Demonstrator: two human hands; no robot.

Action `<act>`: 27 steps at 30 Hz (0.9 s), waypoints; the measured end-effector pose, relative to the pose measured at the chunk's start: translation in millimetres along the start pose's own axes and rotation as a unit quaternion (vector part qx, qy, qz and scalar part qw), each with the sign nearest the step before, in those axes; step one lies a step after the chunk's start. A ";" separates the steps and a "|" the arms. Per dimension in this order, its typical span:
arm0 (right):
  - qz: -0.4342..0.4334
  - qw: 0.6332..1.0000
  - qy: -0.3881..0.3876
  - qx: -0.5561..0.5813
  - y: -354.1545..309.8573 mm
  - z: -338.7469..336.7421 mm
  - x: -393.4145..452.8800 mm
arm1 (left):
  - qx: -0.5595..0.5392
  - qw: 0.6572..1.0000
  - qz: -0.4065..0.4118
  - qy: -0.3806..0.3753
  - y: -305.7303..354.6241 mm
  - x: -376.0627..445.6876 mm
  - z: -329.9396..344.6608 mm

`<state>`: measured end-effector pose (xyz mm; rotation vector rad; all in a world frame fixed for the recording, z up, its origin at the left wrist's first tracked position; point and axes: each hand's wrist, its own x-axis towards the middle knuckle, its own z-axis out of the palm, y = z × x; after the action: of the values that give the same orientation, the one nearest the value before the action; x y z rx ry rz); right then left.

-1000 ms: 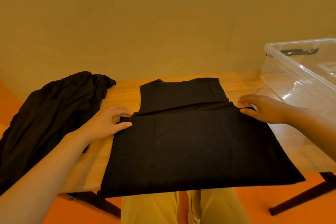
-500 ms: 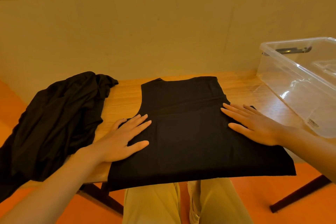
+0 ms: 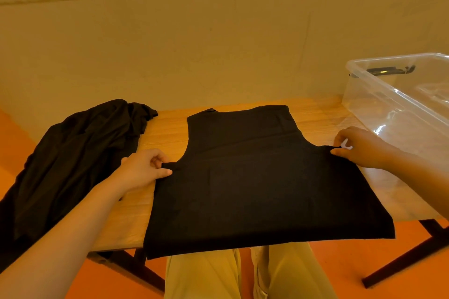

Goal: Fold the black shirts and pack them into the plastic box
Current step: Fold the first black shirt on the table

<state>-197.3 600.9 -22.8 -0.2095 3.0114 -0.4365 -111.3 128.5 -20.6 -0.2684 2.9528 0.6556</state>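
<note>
Head view
Background: a plain tan wall fills the upper half of the frame; an orange floor shows at the lower left and lower right.
Surface: a wooden table (image 3: pixel 170 133) runs across the middle, its near edge at the lower centre, dark legs beneath.
Folded shirt: a black shirt (image 3: pixel 255 184) lies flat at centre, neckline toward the wall, its hem hanging just over the near table edge.
Open room: bare wood shows on both sides of the shirt.
Shirt pile: a heap of black shirts (image 3: pixel 73 160) lies at the left, draped over the table's left edge.
Box: the clear plastic box (image 3: pixel 398 104) stands at the right edge of the frame, open-topped, near the right hand.
Left hand (image 3: pixel 143 172): fingers curled, pinching the shirt's left corner.
Right hand (image 3: pixel 359 147): fingers curled, pinching the shirt's right corner.
</note>
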 end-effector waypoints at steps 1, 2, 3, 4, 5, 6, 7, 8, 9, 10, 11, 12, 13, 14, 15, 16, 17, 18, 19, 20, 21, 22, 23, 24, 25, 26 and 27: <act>0.014 1.000 -0.011 0.019 -0.9 -1.1 2.6 | -0.028 0.999 -0.016 -0.009 1.7 1.2 -1.7; 0.027 0.999 -0.019 0.036 -2.6 -2.3 4.0 | -0.047 0.998 -0.027 -0.014 4.6 1.2 -2.9; 0.038 0.998 -0.024 0.053 -4.3 -3.4 4.5 | -0.055 0.998 -0.038 -0.017 7.3 1.1 -3.7; 0.051 0.996 -0.027 0.069 -6.1 -4.9 4.2 | -0.053 0.997 -0.048 -0.015 9.8 1.0 -4.3; 0.065 0.994 -0.029 0.086 -7.6 -6.3 3.7 | -0.042 0.998 -0.055 -0.012 11.1 0.9 -4.6; 0.076 0.992 -0.029 0.098 -8.7 -7.7 3.0 | -0.028 0.998 -0.059 -0.006 11.5 0.6 -4.7; 0.086 0.990 -0.029 0.109 -9.4 -9.3 2.0 | -0.019 0.998 -0.060 -0.002 11.0 0.2 -4.6; 0.096 0.988 -0.028 0.121 -9.8 -11.2 0.4 | -0.016 0.998 -0.060 0.003 10.9 -1.6 -5.2; 0.103 0.985 -0.027 0.134 -9.3 -12.9 -1.2 | -0.018 0.998 -0.058 0.010 10.4 -4.0 -5.9; 0.106 0.983 -0.026 0.147 -8.5 -14.7 -3.4 | -0.023 0.998 -0.055 0.020 9.7 -6.0 -6.5; 0.104 0.982 -0.022 0.159 -7.5 -16.5 -5.9 | -0.033 0.998 -0.052 0.033 8.8 -7.7 -7.1; 0.097 0.981 -0.016 0.169 -7.1 -18.4 -8.9 | -0.046 0.997 -0.047 0.049 8.5 -10.0 -8.0; 0.087 0.980 -0.007 0.177 -7.0 -20.6 -12.1 | -0.064 0.995 -0.041 0.064 8.9 -12.9 -9.6; 0.076 0.980 0.003 0.184 -7.3 -23.1 -15.2 | -0.085 0.993 -0.034 0.075 10.0 -15.9 -11.8; 0.064 0.979 0.015 0.193 -7.3 -25.3 -17.9 | -0.109 0.990 -0.028 0.084 10.4 -18.2 -14.0; 0.054 0.977 0.028 0.202 -7.4 -27.8 -20.1 | -0.133 0.987 -0.024 0.091 11.0 -20.1 -16.7; 0.044 0.975 0.041 0.212 -7.3 -30.5 -21.4 | -0.156 0.983 -0.022 0.097 11.8 -21.9 -20.2; 0.033 0.973 0.054 0.220 -8.0 -33.6 -22.1 | -0.178 0.978 -0.022 0.104 13.3 -23.8 -24.4; 0.024 0.972 0.064 0.224 -8.9 -37.3 -22.0 | -0.197 0.974 -0.020 0.112 14.3 -24.3 -29.0; 0.017 0.971 0.073 0.227 -10.8 -41.7 -21.5 | -0.210 0.970 -0.016 0.121 15.7 -23.8 -33.8; 0.011 0.970 0.081 0.231 -13.2 -46.9 -20.2 | -0.221 0.967 -0.010 0.128 17.2 -22.5 -38.7; 0.007 0.968 0.088 0.235 -16.7 -53.1 -18.8 | -0.231 0.963 -0.003 0.136 19.5 -20.6 -44.0; 0.005 0.965 0.095 0.243 -19.9 -59.8 -16.3 | -0.244 0.959 0.003 0.144 22.2 -18.1 -49.6; 0.005 0.961 0.102 0.255 -22.5 -66.5 -12.1 | -0.259 0.954 0.006 0.152 25.1 -14.4 -55.4; 0.004 0.957 0.112 0.268 -24.6 -73.2 -6.7 | -0.276 0.948 0.009 0.159 27.7 -9.4 -60.9; 0.001 0.953 0.124 0.277 -26.6 -79.6 -0.2 | -0.291 0.942 0.010 0.165 30.6 -3.4 -66.1; -0.003 0.950 0.136 0.282 -28.6 -85.5 7.7 | -0.303 0.938 0.008 0.170 33.9 4.1 -71.4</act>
<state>-210.7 596.2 66.5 -0.1170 2.9725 -1.3931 -126.5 127.5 57.0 -0.4438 2.9645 1.6701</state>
